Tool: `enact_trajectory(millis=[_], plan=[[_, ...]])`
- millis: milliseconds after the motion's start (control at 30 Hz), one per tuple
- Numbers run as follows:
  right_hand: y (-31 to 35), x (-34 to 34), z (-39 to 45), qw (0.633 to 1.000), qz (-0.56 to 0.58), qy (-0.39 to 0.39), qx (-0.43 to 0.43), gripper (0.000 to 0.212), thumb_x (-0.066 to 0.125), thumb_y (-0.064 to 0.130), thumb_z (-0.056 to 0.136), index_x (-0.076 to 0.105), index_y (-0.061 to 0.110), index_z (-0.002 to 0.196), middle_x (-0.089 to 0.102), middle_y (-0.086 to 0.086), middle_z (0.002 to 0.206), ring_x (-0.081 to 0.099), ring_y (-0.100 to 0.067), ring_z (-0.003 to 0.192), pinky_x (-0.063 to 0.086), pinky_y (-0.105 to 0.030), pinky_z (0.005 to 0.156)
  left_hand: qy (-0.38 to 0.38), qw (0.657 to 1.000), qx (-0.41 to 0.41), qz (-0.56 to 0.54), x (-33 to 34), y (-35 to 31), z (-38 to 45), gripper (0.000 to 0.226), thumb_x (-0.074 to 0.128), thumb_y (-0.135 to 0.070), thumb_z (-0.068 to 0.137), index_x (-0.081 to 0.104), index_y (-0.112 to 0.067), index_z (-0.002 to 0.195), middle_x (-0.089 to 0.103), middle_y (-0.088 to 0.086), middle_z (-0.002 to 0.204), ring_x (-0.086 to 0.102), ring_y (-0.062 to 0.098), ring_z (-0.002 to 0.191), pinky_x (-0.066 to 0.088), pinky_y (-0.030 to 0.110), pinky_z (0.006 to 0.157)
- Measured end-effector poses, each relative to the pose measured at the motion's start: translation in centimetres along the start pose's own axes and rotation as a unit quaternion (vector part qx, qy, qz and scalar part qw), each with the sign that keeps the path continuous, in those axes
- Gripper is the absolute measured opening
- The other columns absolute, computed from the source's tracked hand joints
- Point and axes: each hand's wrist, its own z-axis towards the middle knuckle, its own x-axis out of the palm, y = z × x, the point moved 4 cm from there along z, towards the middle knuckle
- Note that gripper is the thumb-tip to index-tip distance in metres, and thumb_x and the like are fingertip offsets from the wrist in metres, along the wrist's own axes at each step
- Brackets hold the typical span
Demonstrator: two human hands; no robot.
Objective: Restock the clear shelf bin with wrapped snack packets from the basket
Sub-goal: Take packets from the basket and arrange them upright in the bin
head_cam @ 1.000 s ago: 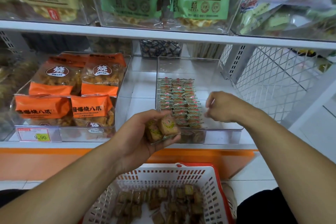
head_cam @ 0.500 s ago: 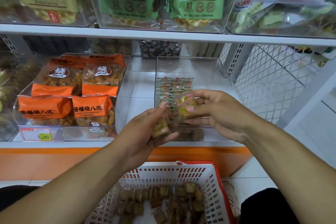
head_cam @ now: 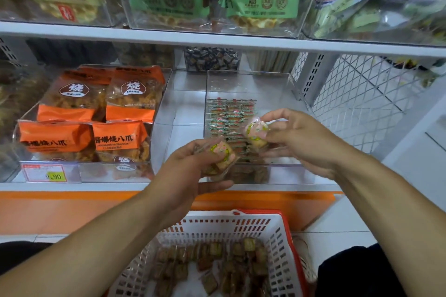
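Shelf-front bin; clear-wrapped, pink-and-green-printed tan snack packet

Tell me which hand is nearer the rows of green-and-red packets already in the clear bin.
Right. The right hand holds a packet over the bin, directly beside the rows. The left hand holds packets at the bin's front edge, nearer the basket.

Two hands — each holding at least one wrapped packet — one white basket, one clear bin, four orange bags in view, two price tags — loose packets too many to count.
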Motion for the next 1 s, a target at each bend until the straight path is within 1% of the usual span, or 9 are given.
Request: enact_trajectory(millis=[67, 133, 267, 433, 533, 633, 700, 900, 1000], plan=[[-0.2, -2.1, 1.3, 0.976, -0.196, -0.072, -0.054, 0.020, 0.080, 0.008, 0.083, 0.069, 0.021, 0.092, 0.068, 0.002, 0.081, 0.068, -0.016, 0.071, 0.058, -0.031, 0.072, -0.020, 1.000, -0.002, 0.002, -0.3, 0.2, 0.2, 0.025, 0.068, -0.005, 0.092, 0.072, -0.010, 0.116, 0.073, 0.020, 0.117, 0.071, 0.038, 0.107, 0.062, 0.038, 0.070], [-0.9, -2.8, 2.6, 0.923, -0.373, -0.063, -0.070, 0.017, 0.084, 0.018, 0.081, 0.074, 0.030, 0.087, 0.064, 0.009, 0.079, 0.058, -0.012, 0.070, 0.048, -0.025, 0.068, -0.030, 0.999, -0.003, 0.014, -0.4, 0.5, 0.4, 0.025, 0.068, -0.006, 0.092, 0.072, -0.010, 0.116, 0.073, 0.019, 0.117, 0.071, 0.038, 0.107, 0.061, 0.036, 0.069], [-3.1, -2.2, 4.5, 0.868, -0.493, 0.017, -0.055, 0.031, 0.074, 0.008, 0.085, 0.075, 0.037, 0.095, 0.064, 0.012, 0.083, 0.058, -0.007, 0.074, 0.047, -0.024, 0.064, -0.037, 0.999, -0.007, 0.036, -0.4, 0.9, 0.7, 0.024, 0.070, -0.007, 0.091, 0.074, -0.014, 0.114, 0.075, 0.016, 0.113, 0.072, 0.036, 0.106, 0.061, 0.035, 0.068], [-4.0, -2.8, 6.6, 0.894, -0.447, 0.011, -0.027, 0.028, 0.078, 0.014, 0.086, 0.060, 0.029, 0.101, 0.059, 0.002, 0.100, 0.058, -0.019, 0.083, 0.049, -0.027, 0.070, -0.038, 0.998, -0.012, 0.056, -0.6, 1.2, 1.0, 0.023, 0.072, -0.009, 0.090, 0.075, -0.017, 0.112, 0.077, 0.014, 0.109, 0.074, 0.031, 0.100, 0.061, 0.036, 0.069], [-5.1, -3.0, 6.8, 0.930, -0.358, 0.055, 0.060, 0.022, 0.071, 0.016, 0.093, 0.057, 0.024, 0.108, 0.063, -0.006, 0.102, 0.062, -0.024, 0.082, 0.055, -0.045, 0.089, -0.038, 0.997, -0.014, 0.058, -0.6, 1.4, 1.1, 0.022, 0.071, -0.009, 0.090, 0.074, -0.015, 0.111, 0.077, 0.013, 0.107, 0.075, 0.028, 0.096, 0.061, 0.035, 0.068], [-5.6, -3.1, 6.4, 0.951, -0.283, 0.069, 0.106, 0.018, 0.060, 0.010, 0.100, 0.049, 0.016, 0.114, 0.065, -0.014, 0.095, 0.069, -0.021, 0.078, 0.061, -0.035, 0.084, -0.037, 0.997, -0.017, 0.062, -0.6, 1.5, 1.1, 0.022, 0.072, -0.009, 0.089, 0.074, -0.014, 0.111, 0.077, 0.013, 0.106, 0.075, 0.027, 0.096, 0.061, 0.035, 0.069], [-5.5, -3.1, 6.2, 0.950, -0.284, 0.074, 0.110, 0.017, 0.055, 0.008, 0.102, 0.046, 0.012, 0.115, 0.066, -0.015, 0.094, 0.071, -0.018, 0.076, 0.060, -0.026, 0.070, -0.036, 0.997, -0.017, 0.063, -0.6, 1.5, 1.1, 0.022, 0.073, -0.009, 0.089, 0.074, -0.015, 0.111, 0.077, 0.013, 0.107, 0.075, 0.029, 0.099, 0.061, 0.035, 0.069], [-5.3, -2.8, 5.8, 0.925, -0.365, 0.082, 0.066, 0.012, 0.062, 0.007, 0.098, 0.057, 0.015, 0.104, 0.066, -0.011, 0.096, 0.068, -0.017, 0.076, 0.058, -0.024, 0.067, -0.036, 0.997, -0.016, 0.066, -0.4, 1.5, 1.3, 0.022, 0.074, -0.010, 0.089, 0.075, -0.017, 0.110, 0.077, 0.011, 0.106, 0.076, 0.026, 0.096, 0.061, 0.035, 0.069], [-5.5, -3.1, 5.9, 0.926, -0.355, 0.093, 0.084, 0.015, 0.066, 0.007, 0.096, 0.060, 0.014, 0.107, 0.068, -0.018, 0.107, 0.068, -0.023, 0.086, 0.059, -0.040, 0.089, -0.041, 0.997, -0.017, 0.065, -0.6, 1.6, 1.4, 0.020, 0.074, -0.010, 0.089, 0.077, -0.019, 0.107, 0.077, 0.010, 0.106, 0.075, 0.027, 0.097, 0.061, 0.035, 0.069]])
